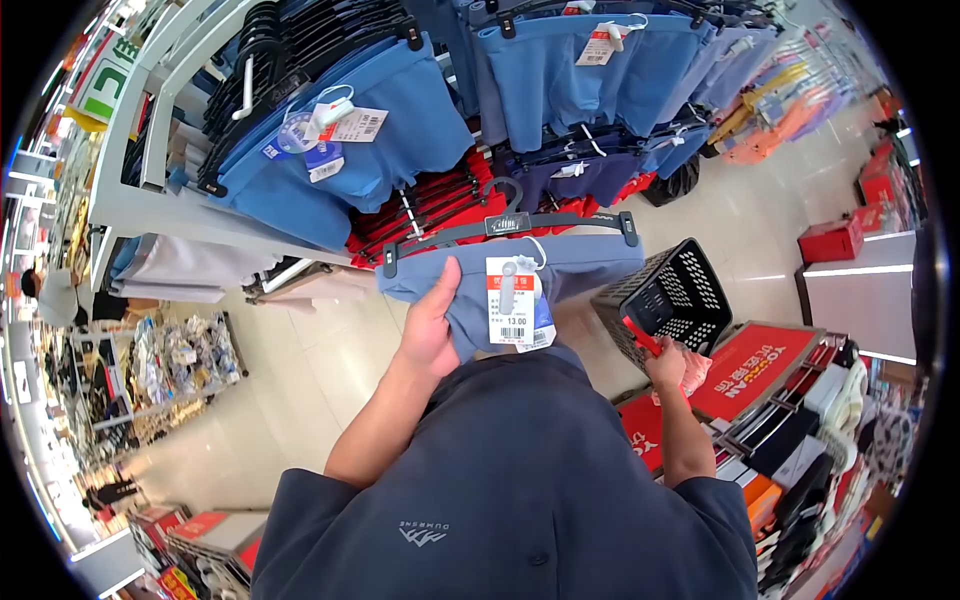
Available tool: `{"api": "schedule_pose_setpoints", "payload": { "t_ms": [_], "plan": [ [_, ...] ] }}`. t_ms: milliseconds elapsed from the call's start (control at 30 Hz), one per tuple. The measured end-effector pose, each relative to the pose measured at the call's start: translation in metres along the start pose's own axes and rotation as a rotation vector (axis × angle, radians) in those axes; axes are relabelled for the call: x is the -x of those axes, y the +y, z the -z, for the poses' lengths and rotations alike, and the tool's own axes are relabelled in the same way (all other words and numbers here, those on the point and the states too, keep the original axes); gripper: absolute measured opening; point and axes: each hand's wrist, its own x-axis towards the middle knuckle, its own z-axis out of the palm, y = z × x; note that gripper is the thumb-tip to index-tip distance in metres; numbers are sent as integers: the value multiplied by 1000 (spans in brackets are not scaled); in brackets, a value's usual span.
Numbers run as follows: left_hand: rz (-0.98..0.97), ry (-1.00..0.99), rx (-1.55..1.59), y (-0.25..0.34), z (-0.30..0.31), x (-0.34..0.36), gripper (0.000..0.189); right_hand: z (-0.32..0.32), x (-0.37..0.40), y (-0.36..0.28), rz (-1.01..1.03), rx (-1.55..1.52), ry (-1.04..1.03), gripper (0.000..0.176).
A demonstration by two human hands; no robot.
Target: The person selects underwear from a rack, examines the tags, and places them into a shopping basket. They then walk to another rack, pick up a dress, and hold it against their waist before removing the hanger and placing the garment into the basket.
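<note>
My left hand [428,335] grips a pair of blue-grey shorts [590,262] by the fabric, thumb on the front. The shorts are clipped to a black hanger [520,222] and lie just ahead of my chest. On their front, a white price tag [511,318] reading 13.00 overlaps a blue label. Lower right, my right hand [668,366] is closed around the red handle [641,338] of a black perforated shopping basket [706,292]. A dark flat object lies inside the basket. Crumpled pink material [696,368] shows beside my right fingers.
Ahead stands a white rack [130,165] with blue shorts [400,120] on hangers and red garments [440,205] below. To the right, a red sign [757,368] tops a display of folded clothes. At left, a stand [185,360] holds small packaged goods. Tiled floor [310,365] lies between.
</note>
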Motion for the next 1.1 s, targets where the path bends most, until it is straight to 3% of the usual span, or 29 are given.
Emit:
{"api": "schedule_pose_setpoints", "payload": {
  "t_ms": [267,333,467,533,633,700,867,933,967,1100],
  "plan": [
    [-142,72,9,-22,-31,-35,58,9,-50,47,80,9,-30,39],
    [-144,53,-2,-20,-29,-39,57,19,-55,40,44,13,-77,46],
    [-152,14,-15,-10,-32,-44,56,27,-59,35,57,-19,-106,45],
    [-165,3,-22,-3,-31,-43,56,37,-67,23,174,123,-180,41],
    [-179,-41,-54,9,-35,-40,56,63,-78,-16,292,269,-112,36],
    [-181,-51,-56,14,-34,-39,55,95,-81,-69,356,-135,-62,26],
    [-175,-45,-121,23,-33,-32,55,192,-18,-226,604,-986,-505,16],
    [-168,-50,-83,24,-30,-29,55,201,7,-262,674,-1003,-615,17],
    [-169,-52,-83,24,-27,-28,55,202,17,-276,811,-987,-560,19],
    [-188,-72,-60,24,-18,-19,56,187,38,-302,670,-1157,-726,24]
  ]
}}
